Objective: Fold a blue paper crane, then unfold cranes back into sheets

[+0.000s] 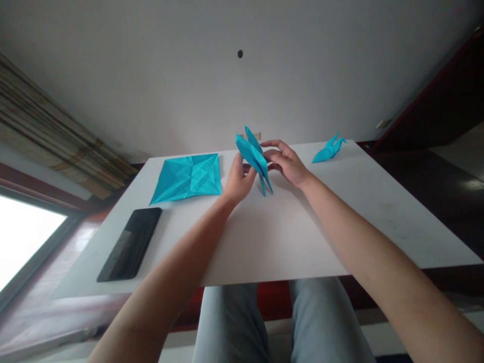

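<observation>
A half-folded blue paper figure (254, 156) with pointed flaps is held upright above the white table (287, 237). My left hand (238, 180) pinches its left side from below. My right hand (285, 161) grips its right side with curled fingers. Both hands are closed on the paper, a little above the tabletop near the far middle.
A creased, unfolded blue paper square (189, 177) lies flat at the far left. A finished blue paper crane (328, 149) stands at the far right. A black phone (130, 244) lies near the left front edge. My knees show below the table's near edge.
</observation>
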The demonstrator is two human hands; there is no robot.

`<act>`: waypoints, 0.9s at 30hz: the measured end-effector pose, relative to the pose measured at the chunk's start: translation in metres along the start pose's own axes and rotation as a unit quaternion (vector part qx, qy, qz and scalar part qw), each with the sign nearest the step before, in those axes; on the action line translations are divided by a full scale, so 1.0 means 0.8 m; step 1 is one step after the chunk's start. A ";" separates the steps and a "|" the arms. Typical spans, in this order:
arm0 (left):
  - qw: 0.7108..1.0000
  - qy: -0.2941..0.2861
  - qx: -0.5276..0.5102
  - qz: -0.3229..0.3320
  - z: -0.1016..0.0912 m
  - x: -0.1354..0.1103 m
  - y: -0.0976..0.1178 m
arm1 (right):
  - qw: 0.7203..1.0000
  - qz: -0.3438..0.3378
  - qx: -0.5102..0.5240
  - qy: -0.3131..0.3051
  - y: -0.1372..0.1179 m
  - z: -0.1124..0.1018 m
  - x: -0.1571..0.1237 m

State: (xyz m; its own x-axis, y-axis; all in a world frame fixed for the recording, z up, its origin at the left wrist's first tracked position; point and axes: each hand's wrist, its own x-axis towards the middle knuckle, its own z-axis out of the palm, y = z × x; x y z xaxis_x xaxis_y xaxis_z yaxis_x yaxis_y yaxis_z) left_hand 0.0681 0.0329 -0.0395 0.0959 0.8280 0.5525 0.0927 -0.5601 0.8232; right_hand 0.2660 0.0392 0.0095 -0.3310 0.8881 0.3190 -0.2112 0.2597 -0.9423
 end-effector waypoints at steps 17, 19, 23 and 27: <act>0.998 -0.042 -0.056 0.006 0.005 0.002 0.011 | 0.982 -0.069 -0.169 0.050 0.022 -0.008 0.005; 0.997 -0.052 -0.055 -0.009 0.005 0.002 0.011 | 0.980 -0.070 -0.177 0.057 0.023 -0.007 0.004; 0.996 -0.075 -0.049 -0.018 0.002 -0.001 0.013 | 0.972 -0.094 -0.209 0.057 0.018 -0.003 0.000; 0.997 -0.072 -0.021 -0.014 0.000 -0.002 0.015 | 0.965 -0.097 -0.237 0.048 0.013 0.001 -0.003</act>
State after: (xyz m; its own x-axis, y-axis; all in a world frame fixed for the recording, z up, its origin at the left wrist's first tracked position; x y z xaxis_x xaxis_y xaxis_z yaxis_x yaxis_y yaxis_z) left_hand 0.0693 0.0248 -0.0304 0.2352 0.8288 0.5077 0.0559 -0.5330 0.8442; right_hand 0.2638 0.0394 -0.0014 -0.2351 0.8308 0.5046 0.1924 0.5486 -0.8136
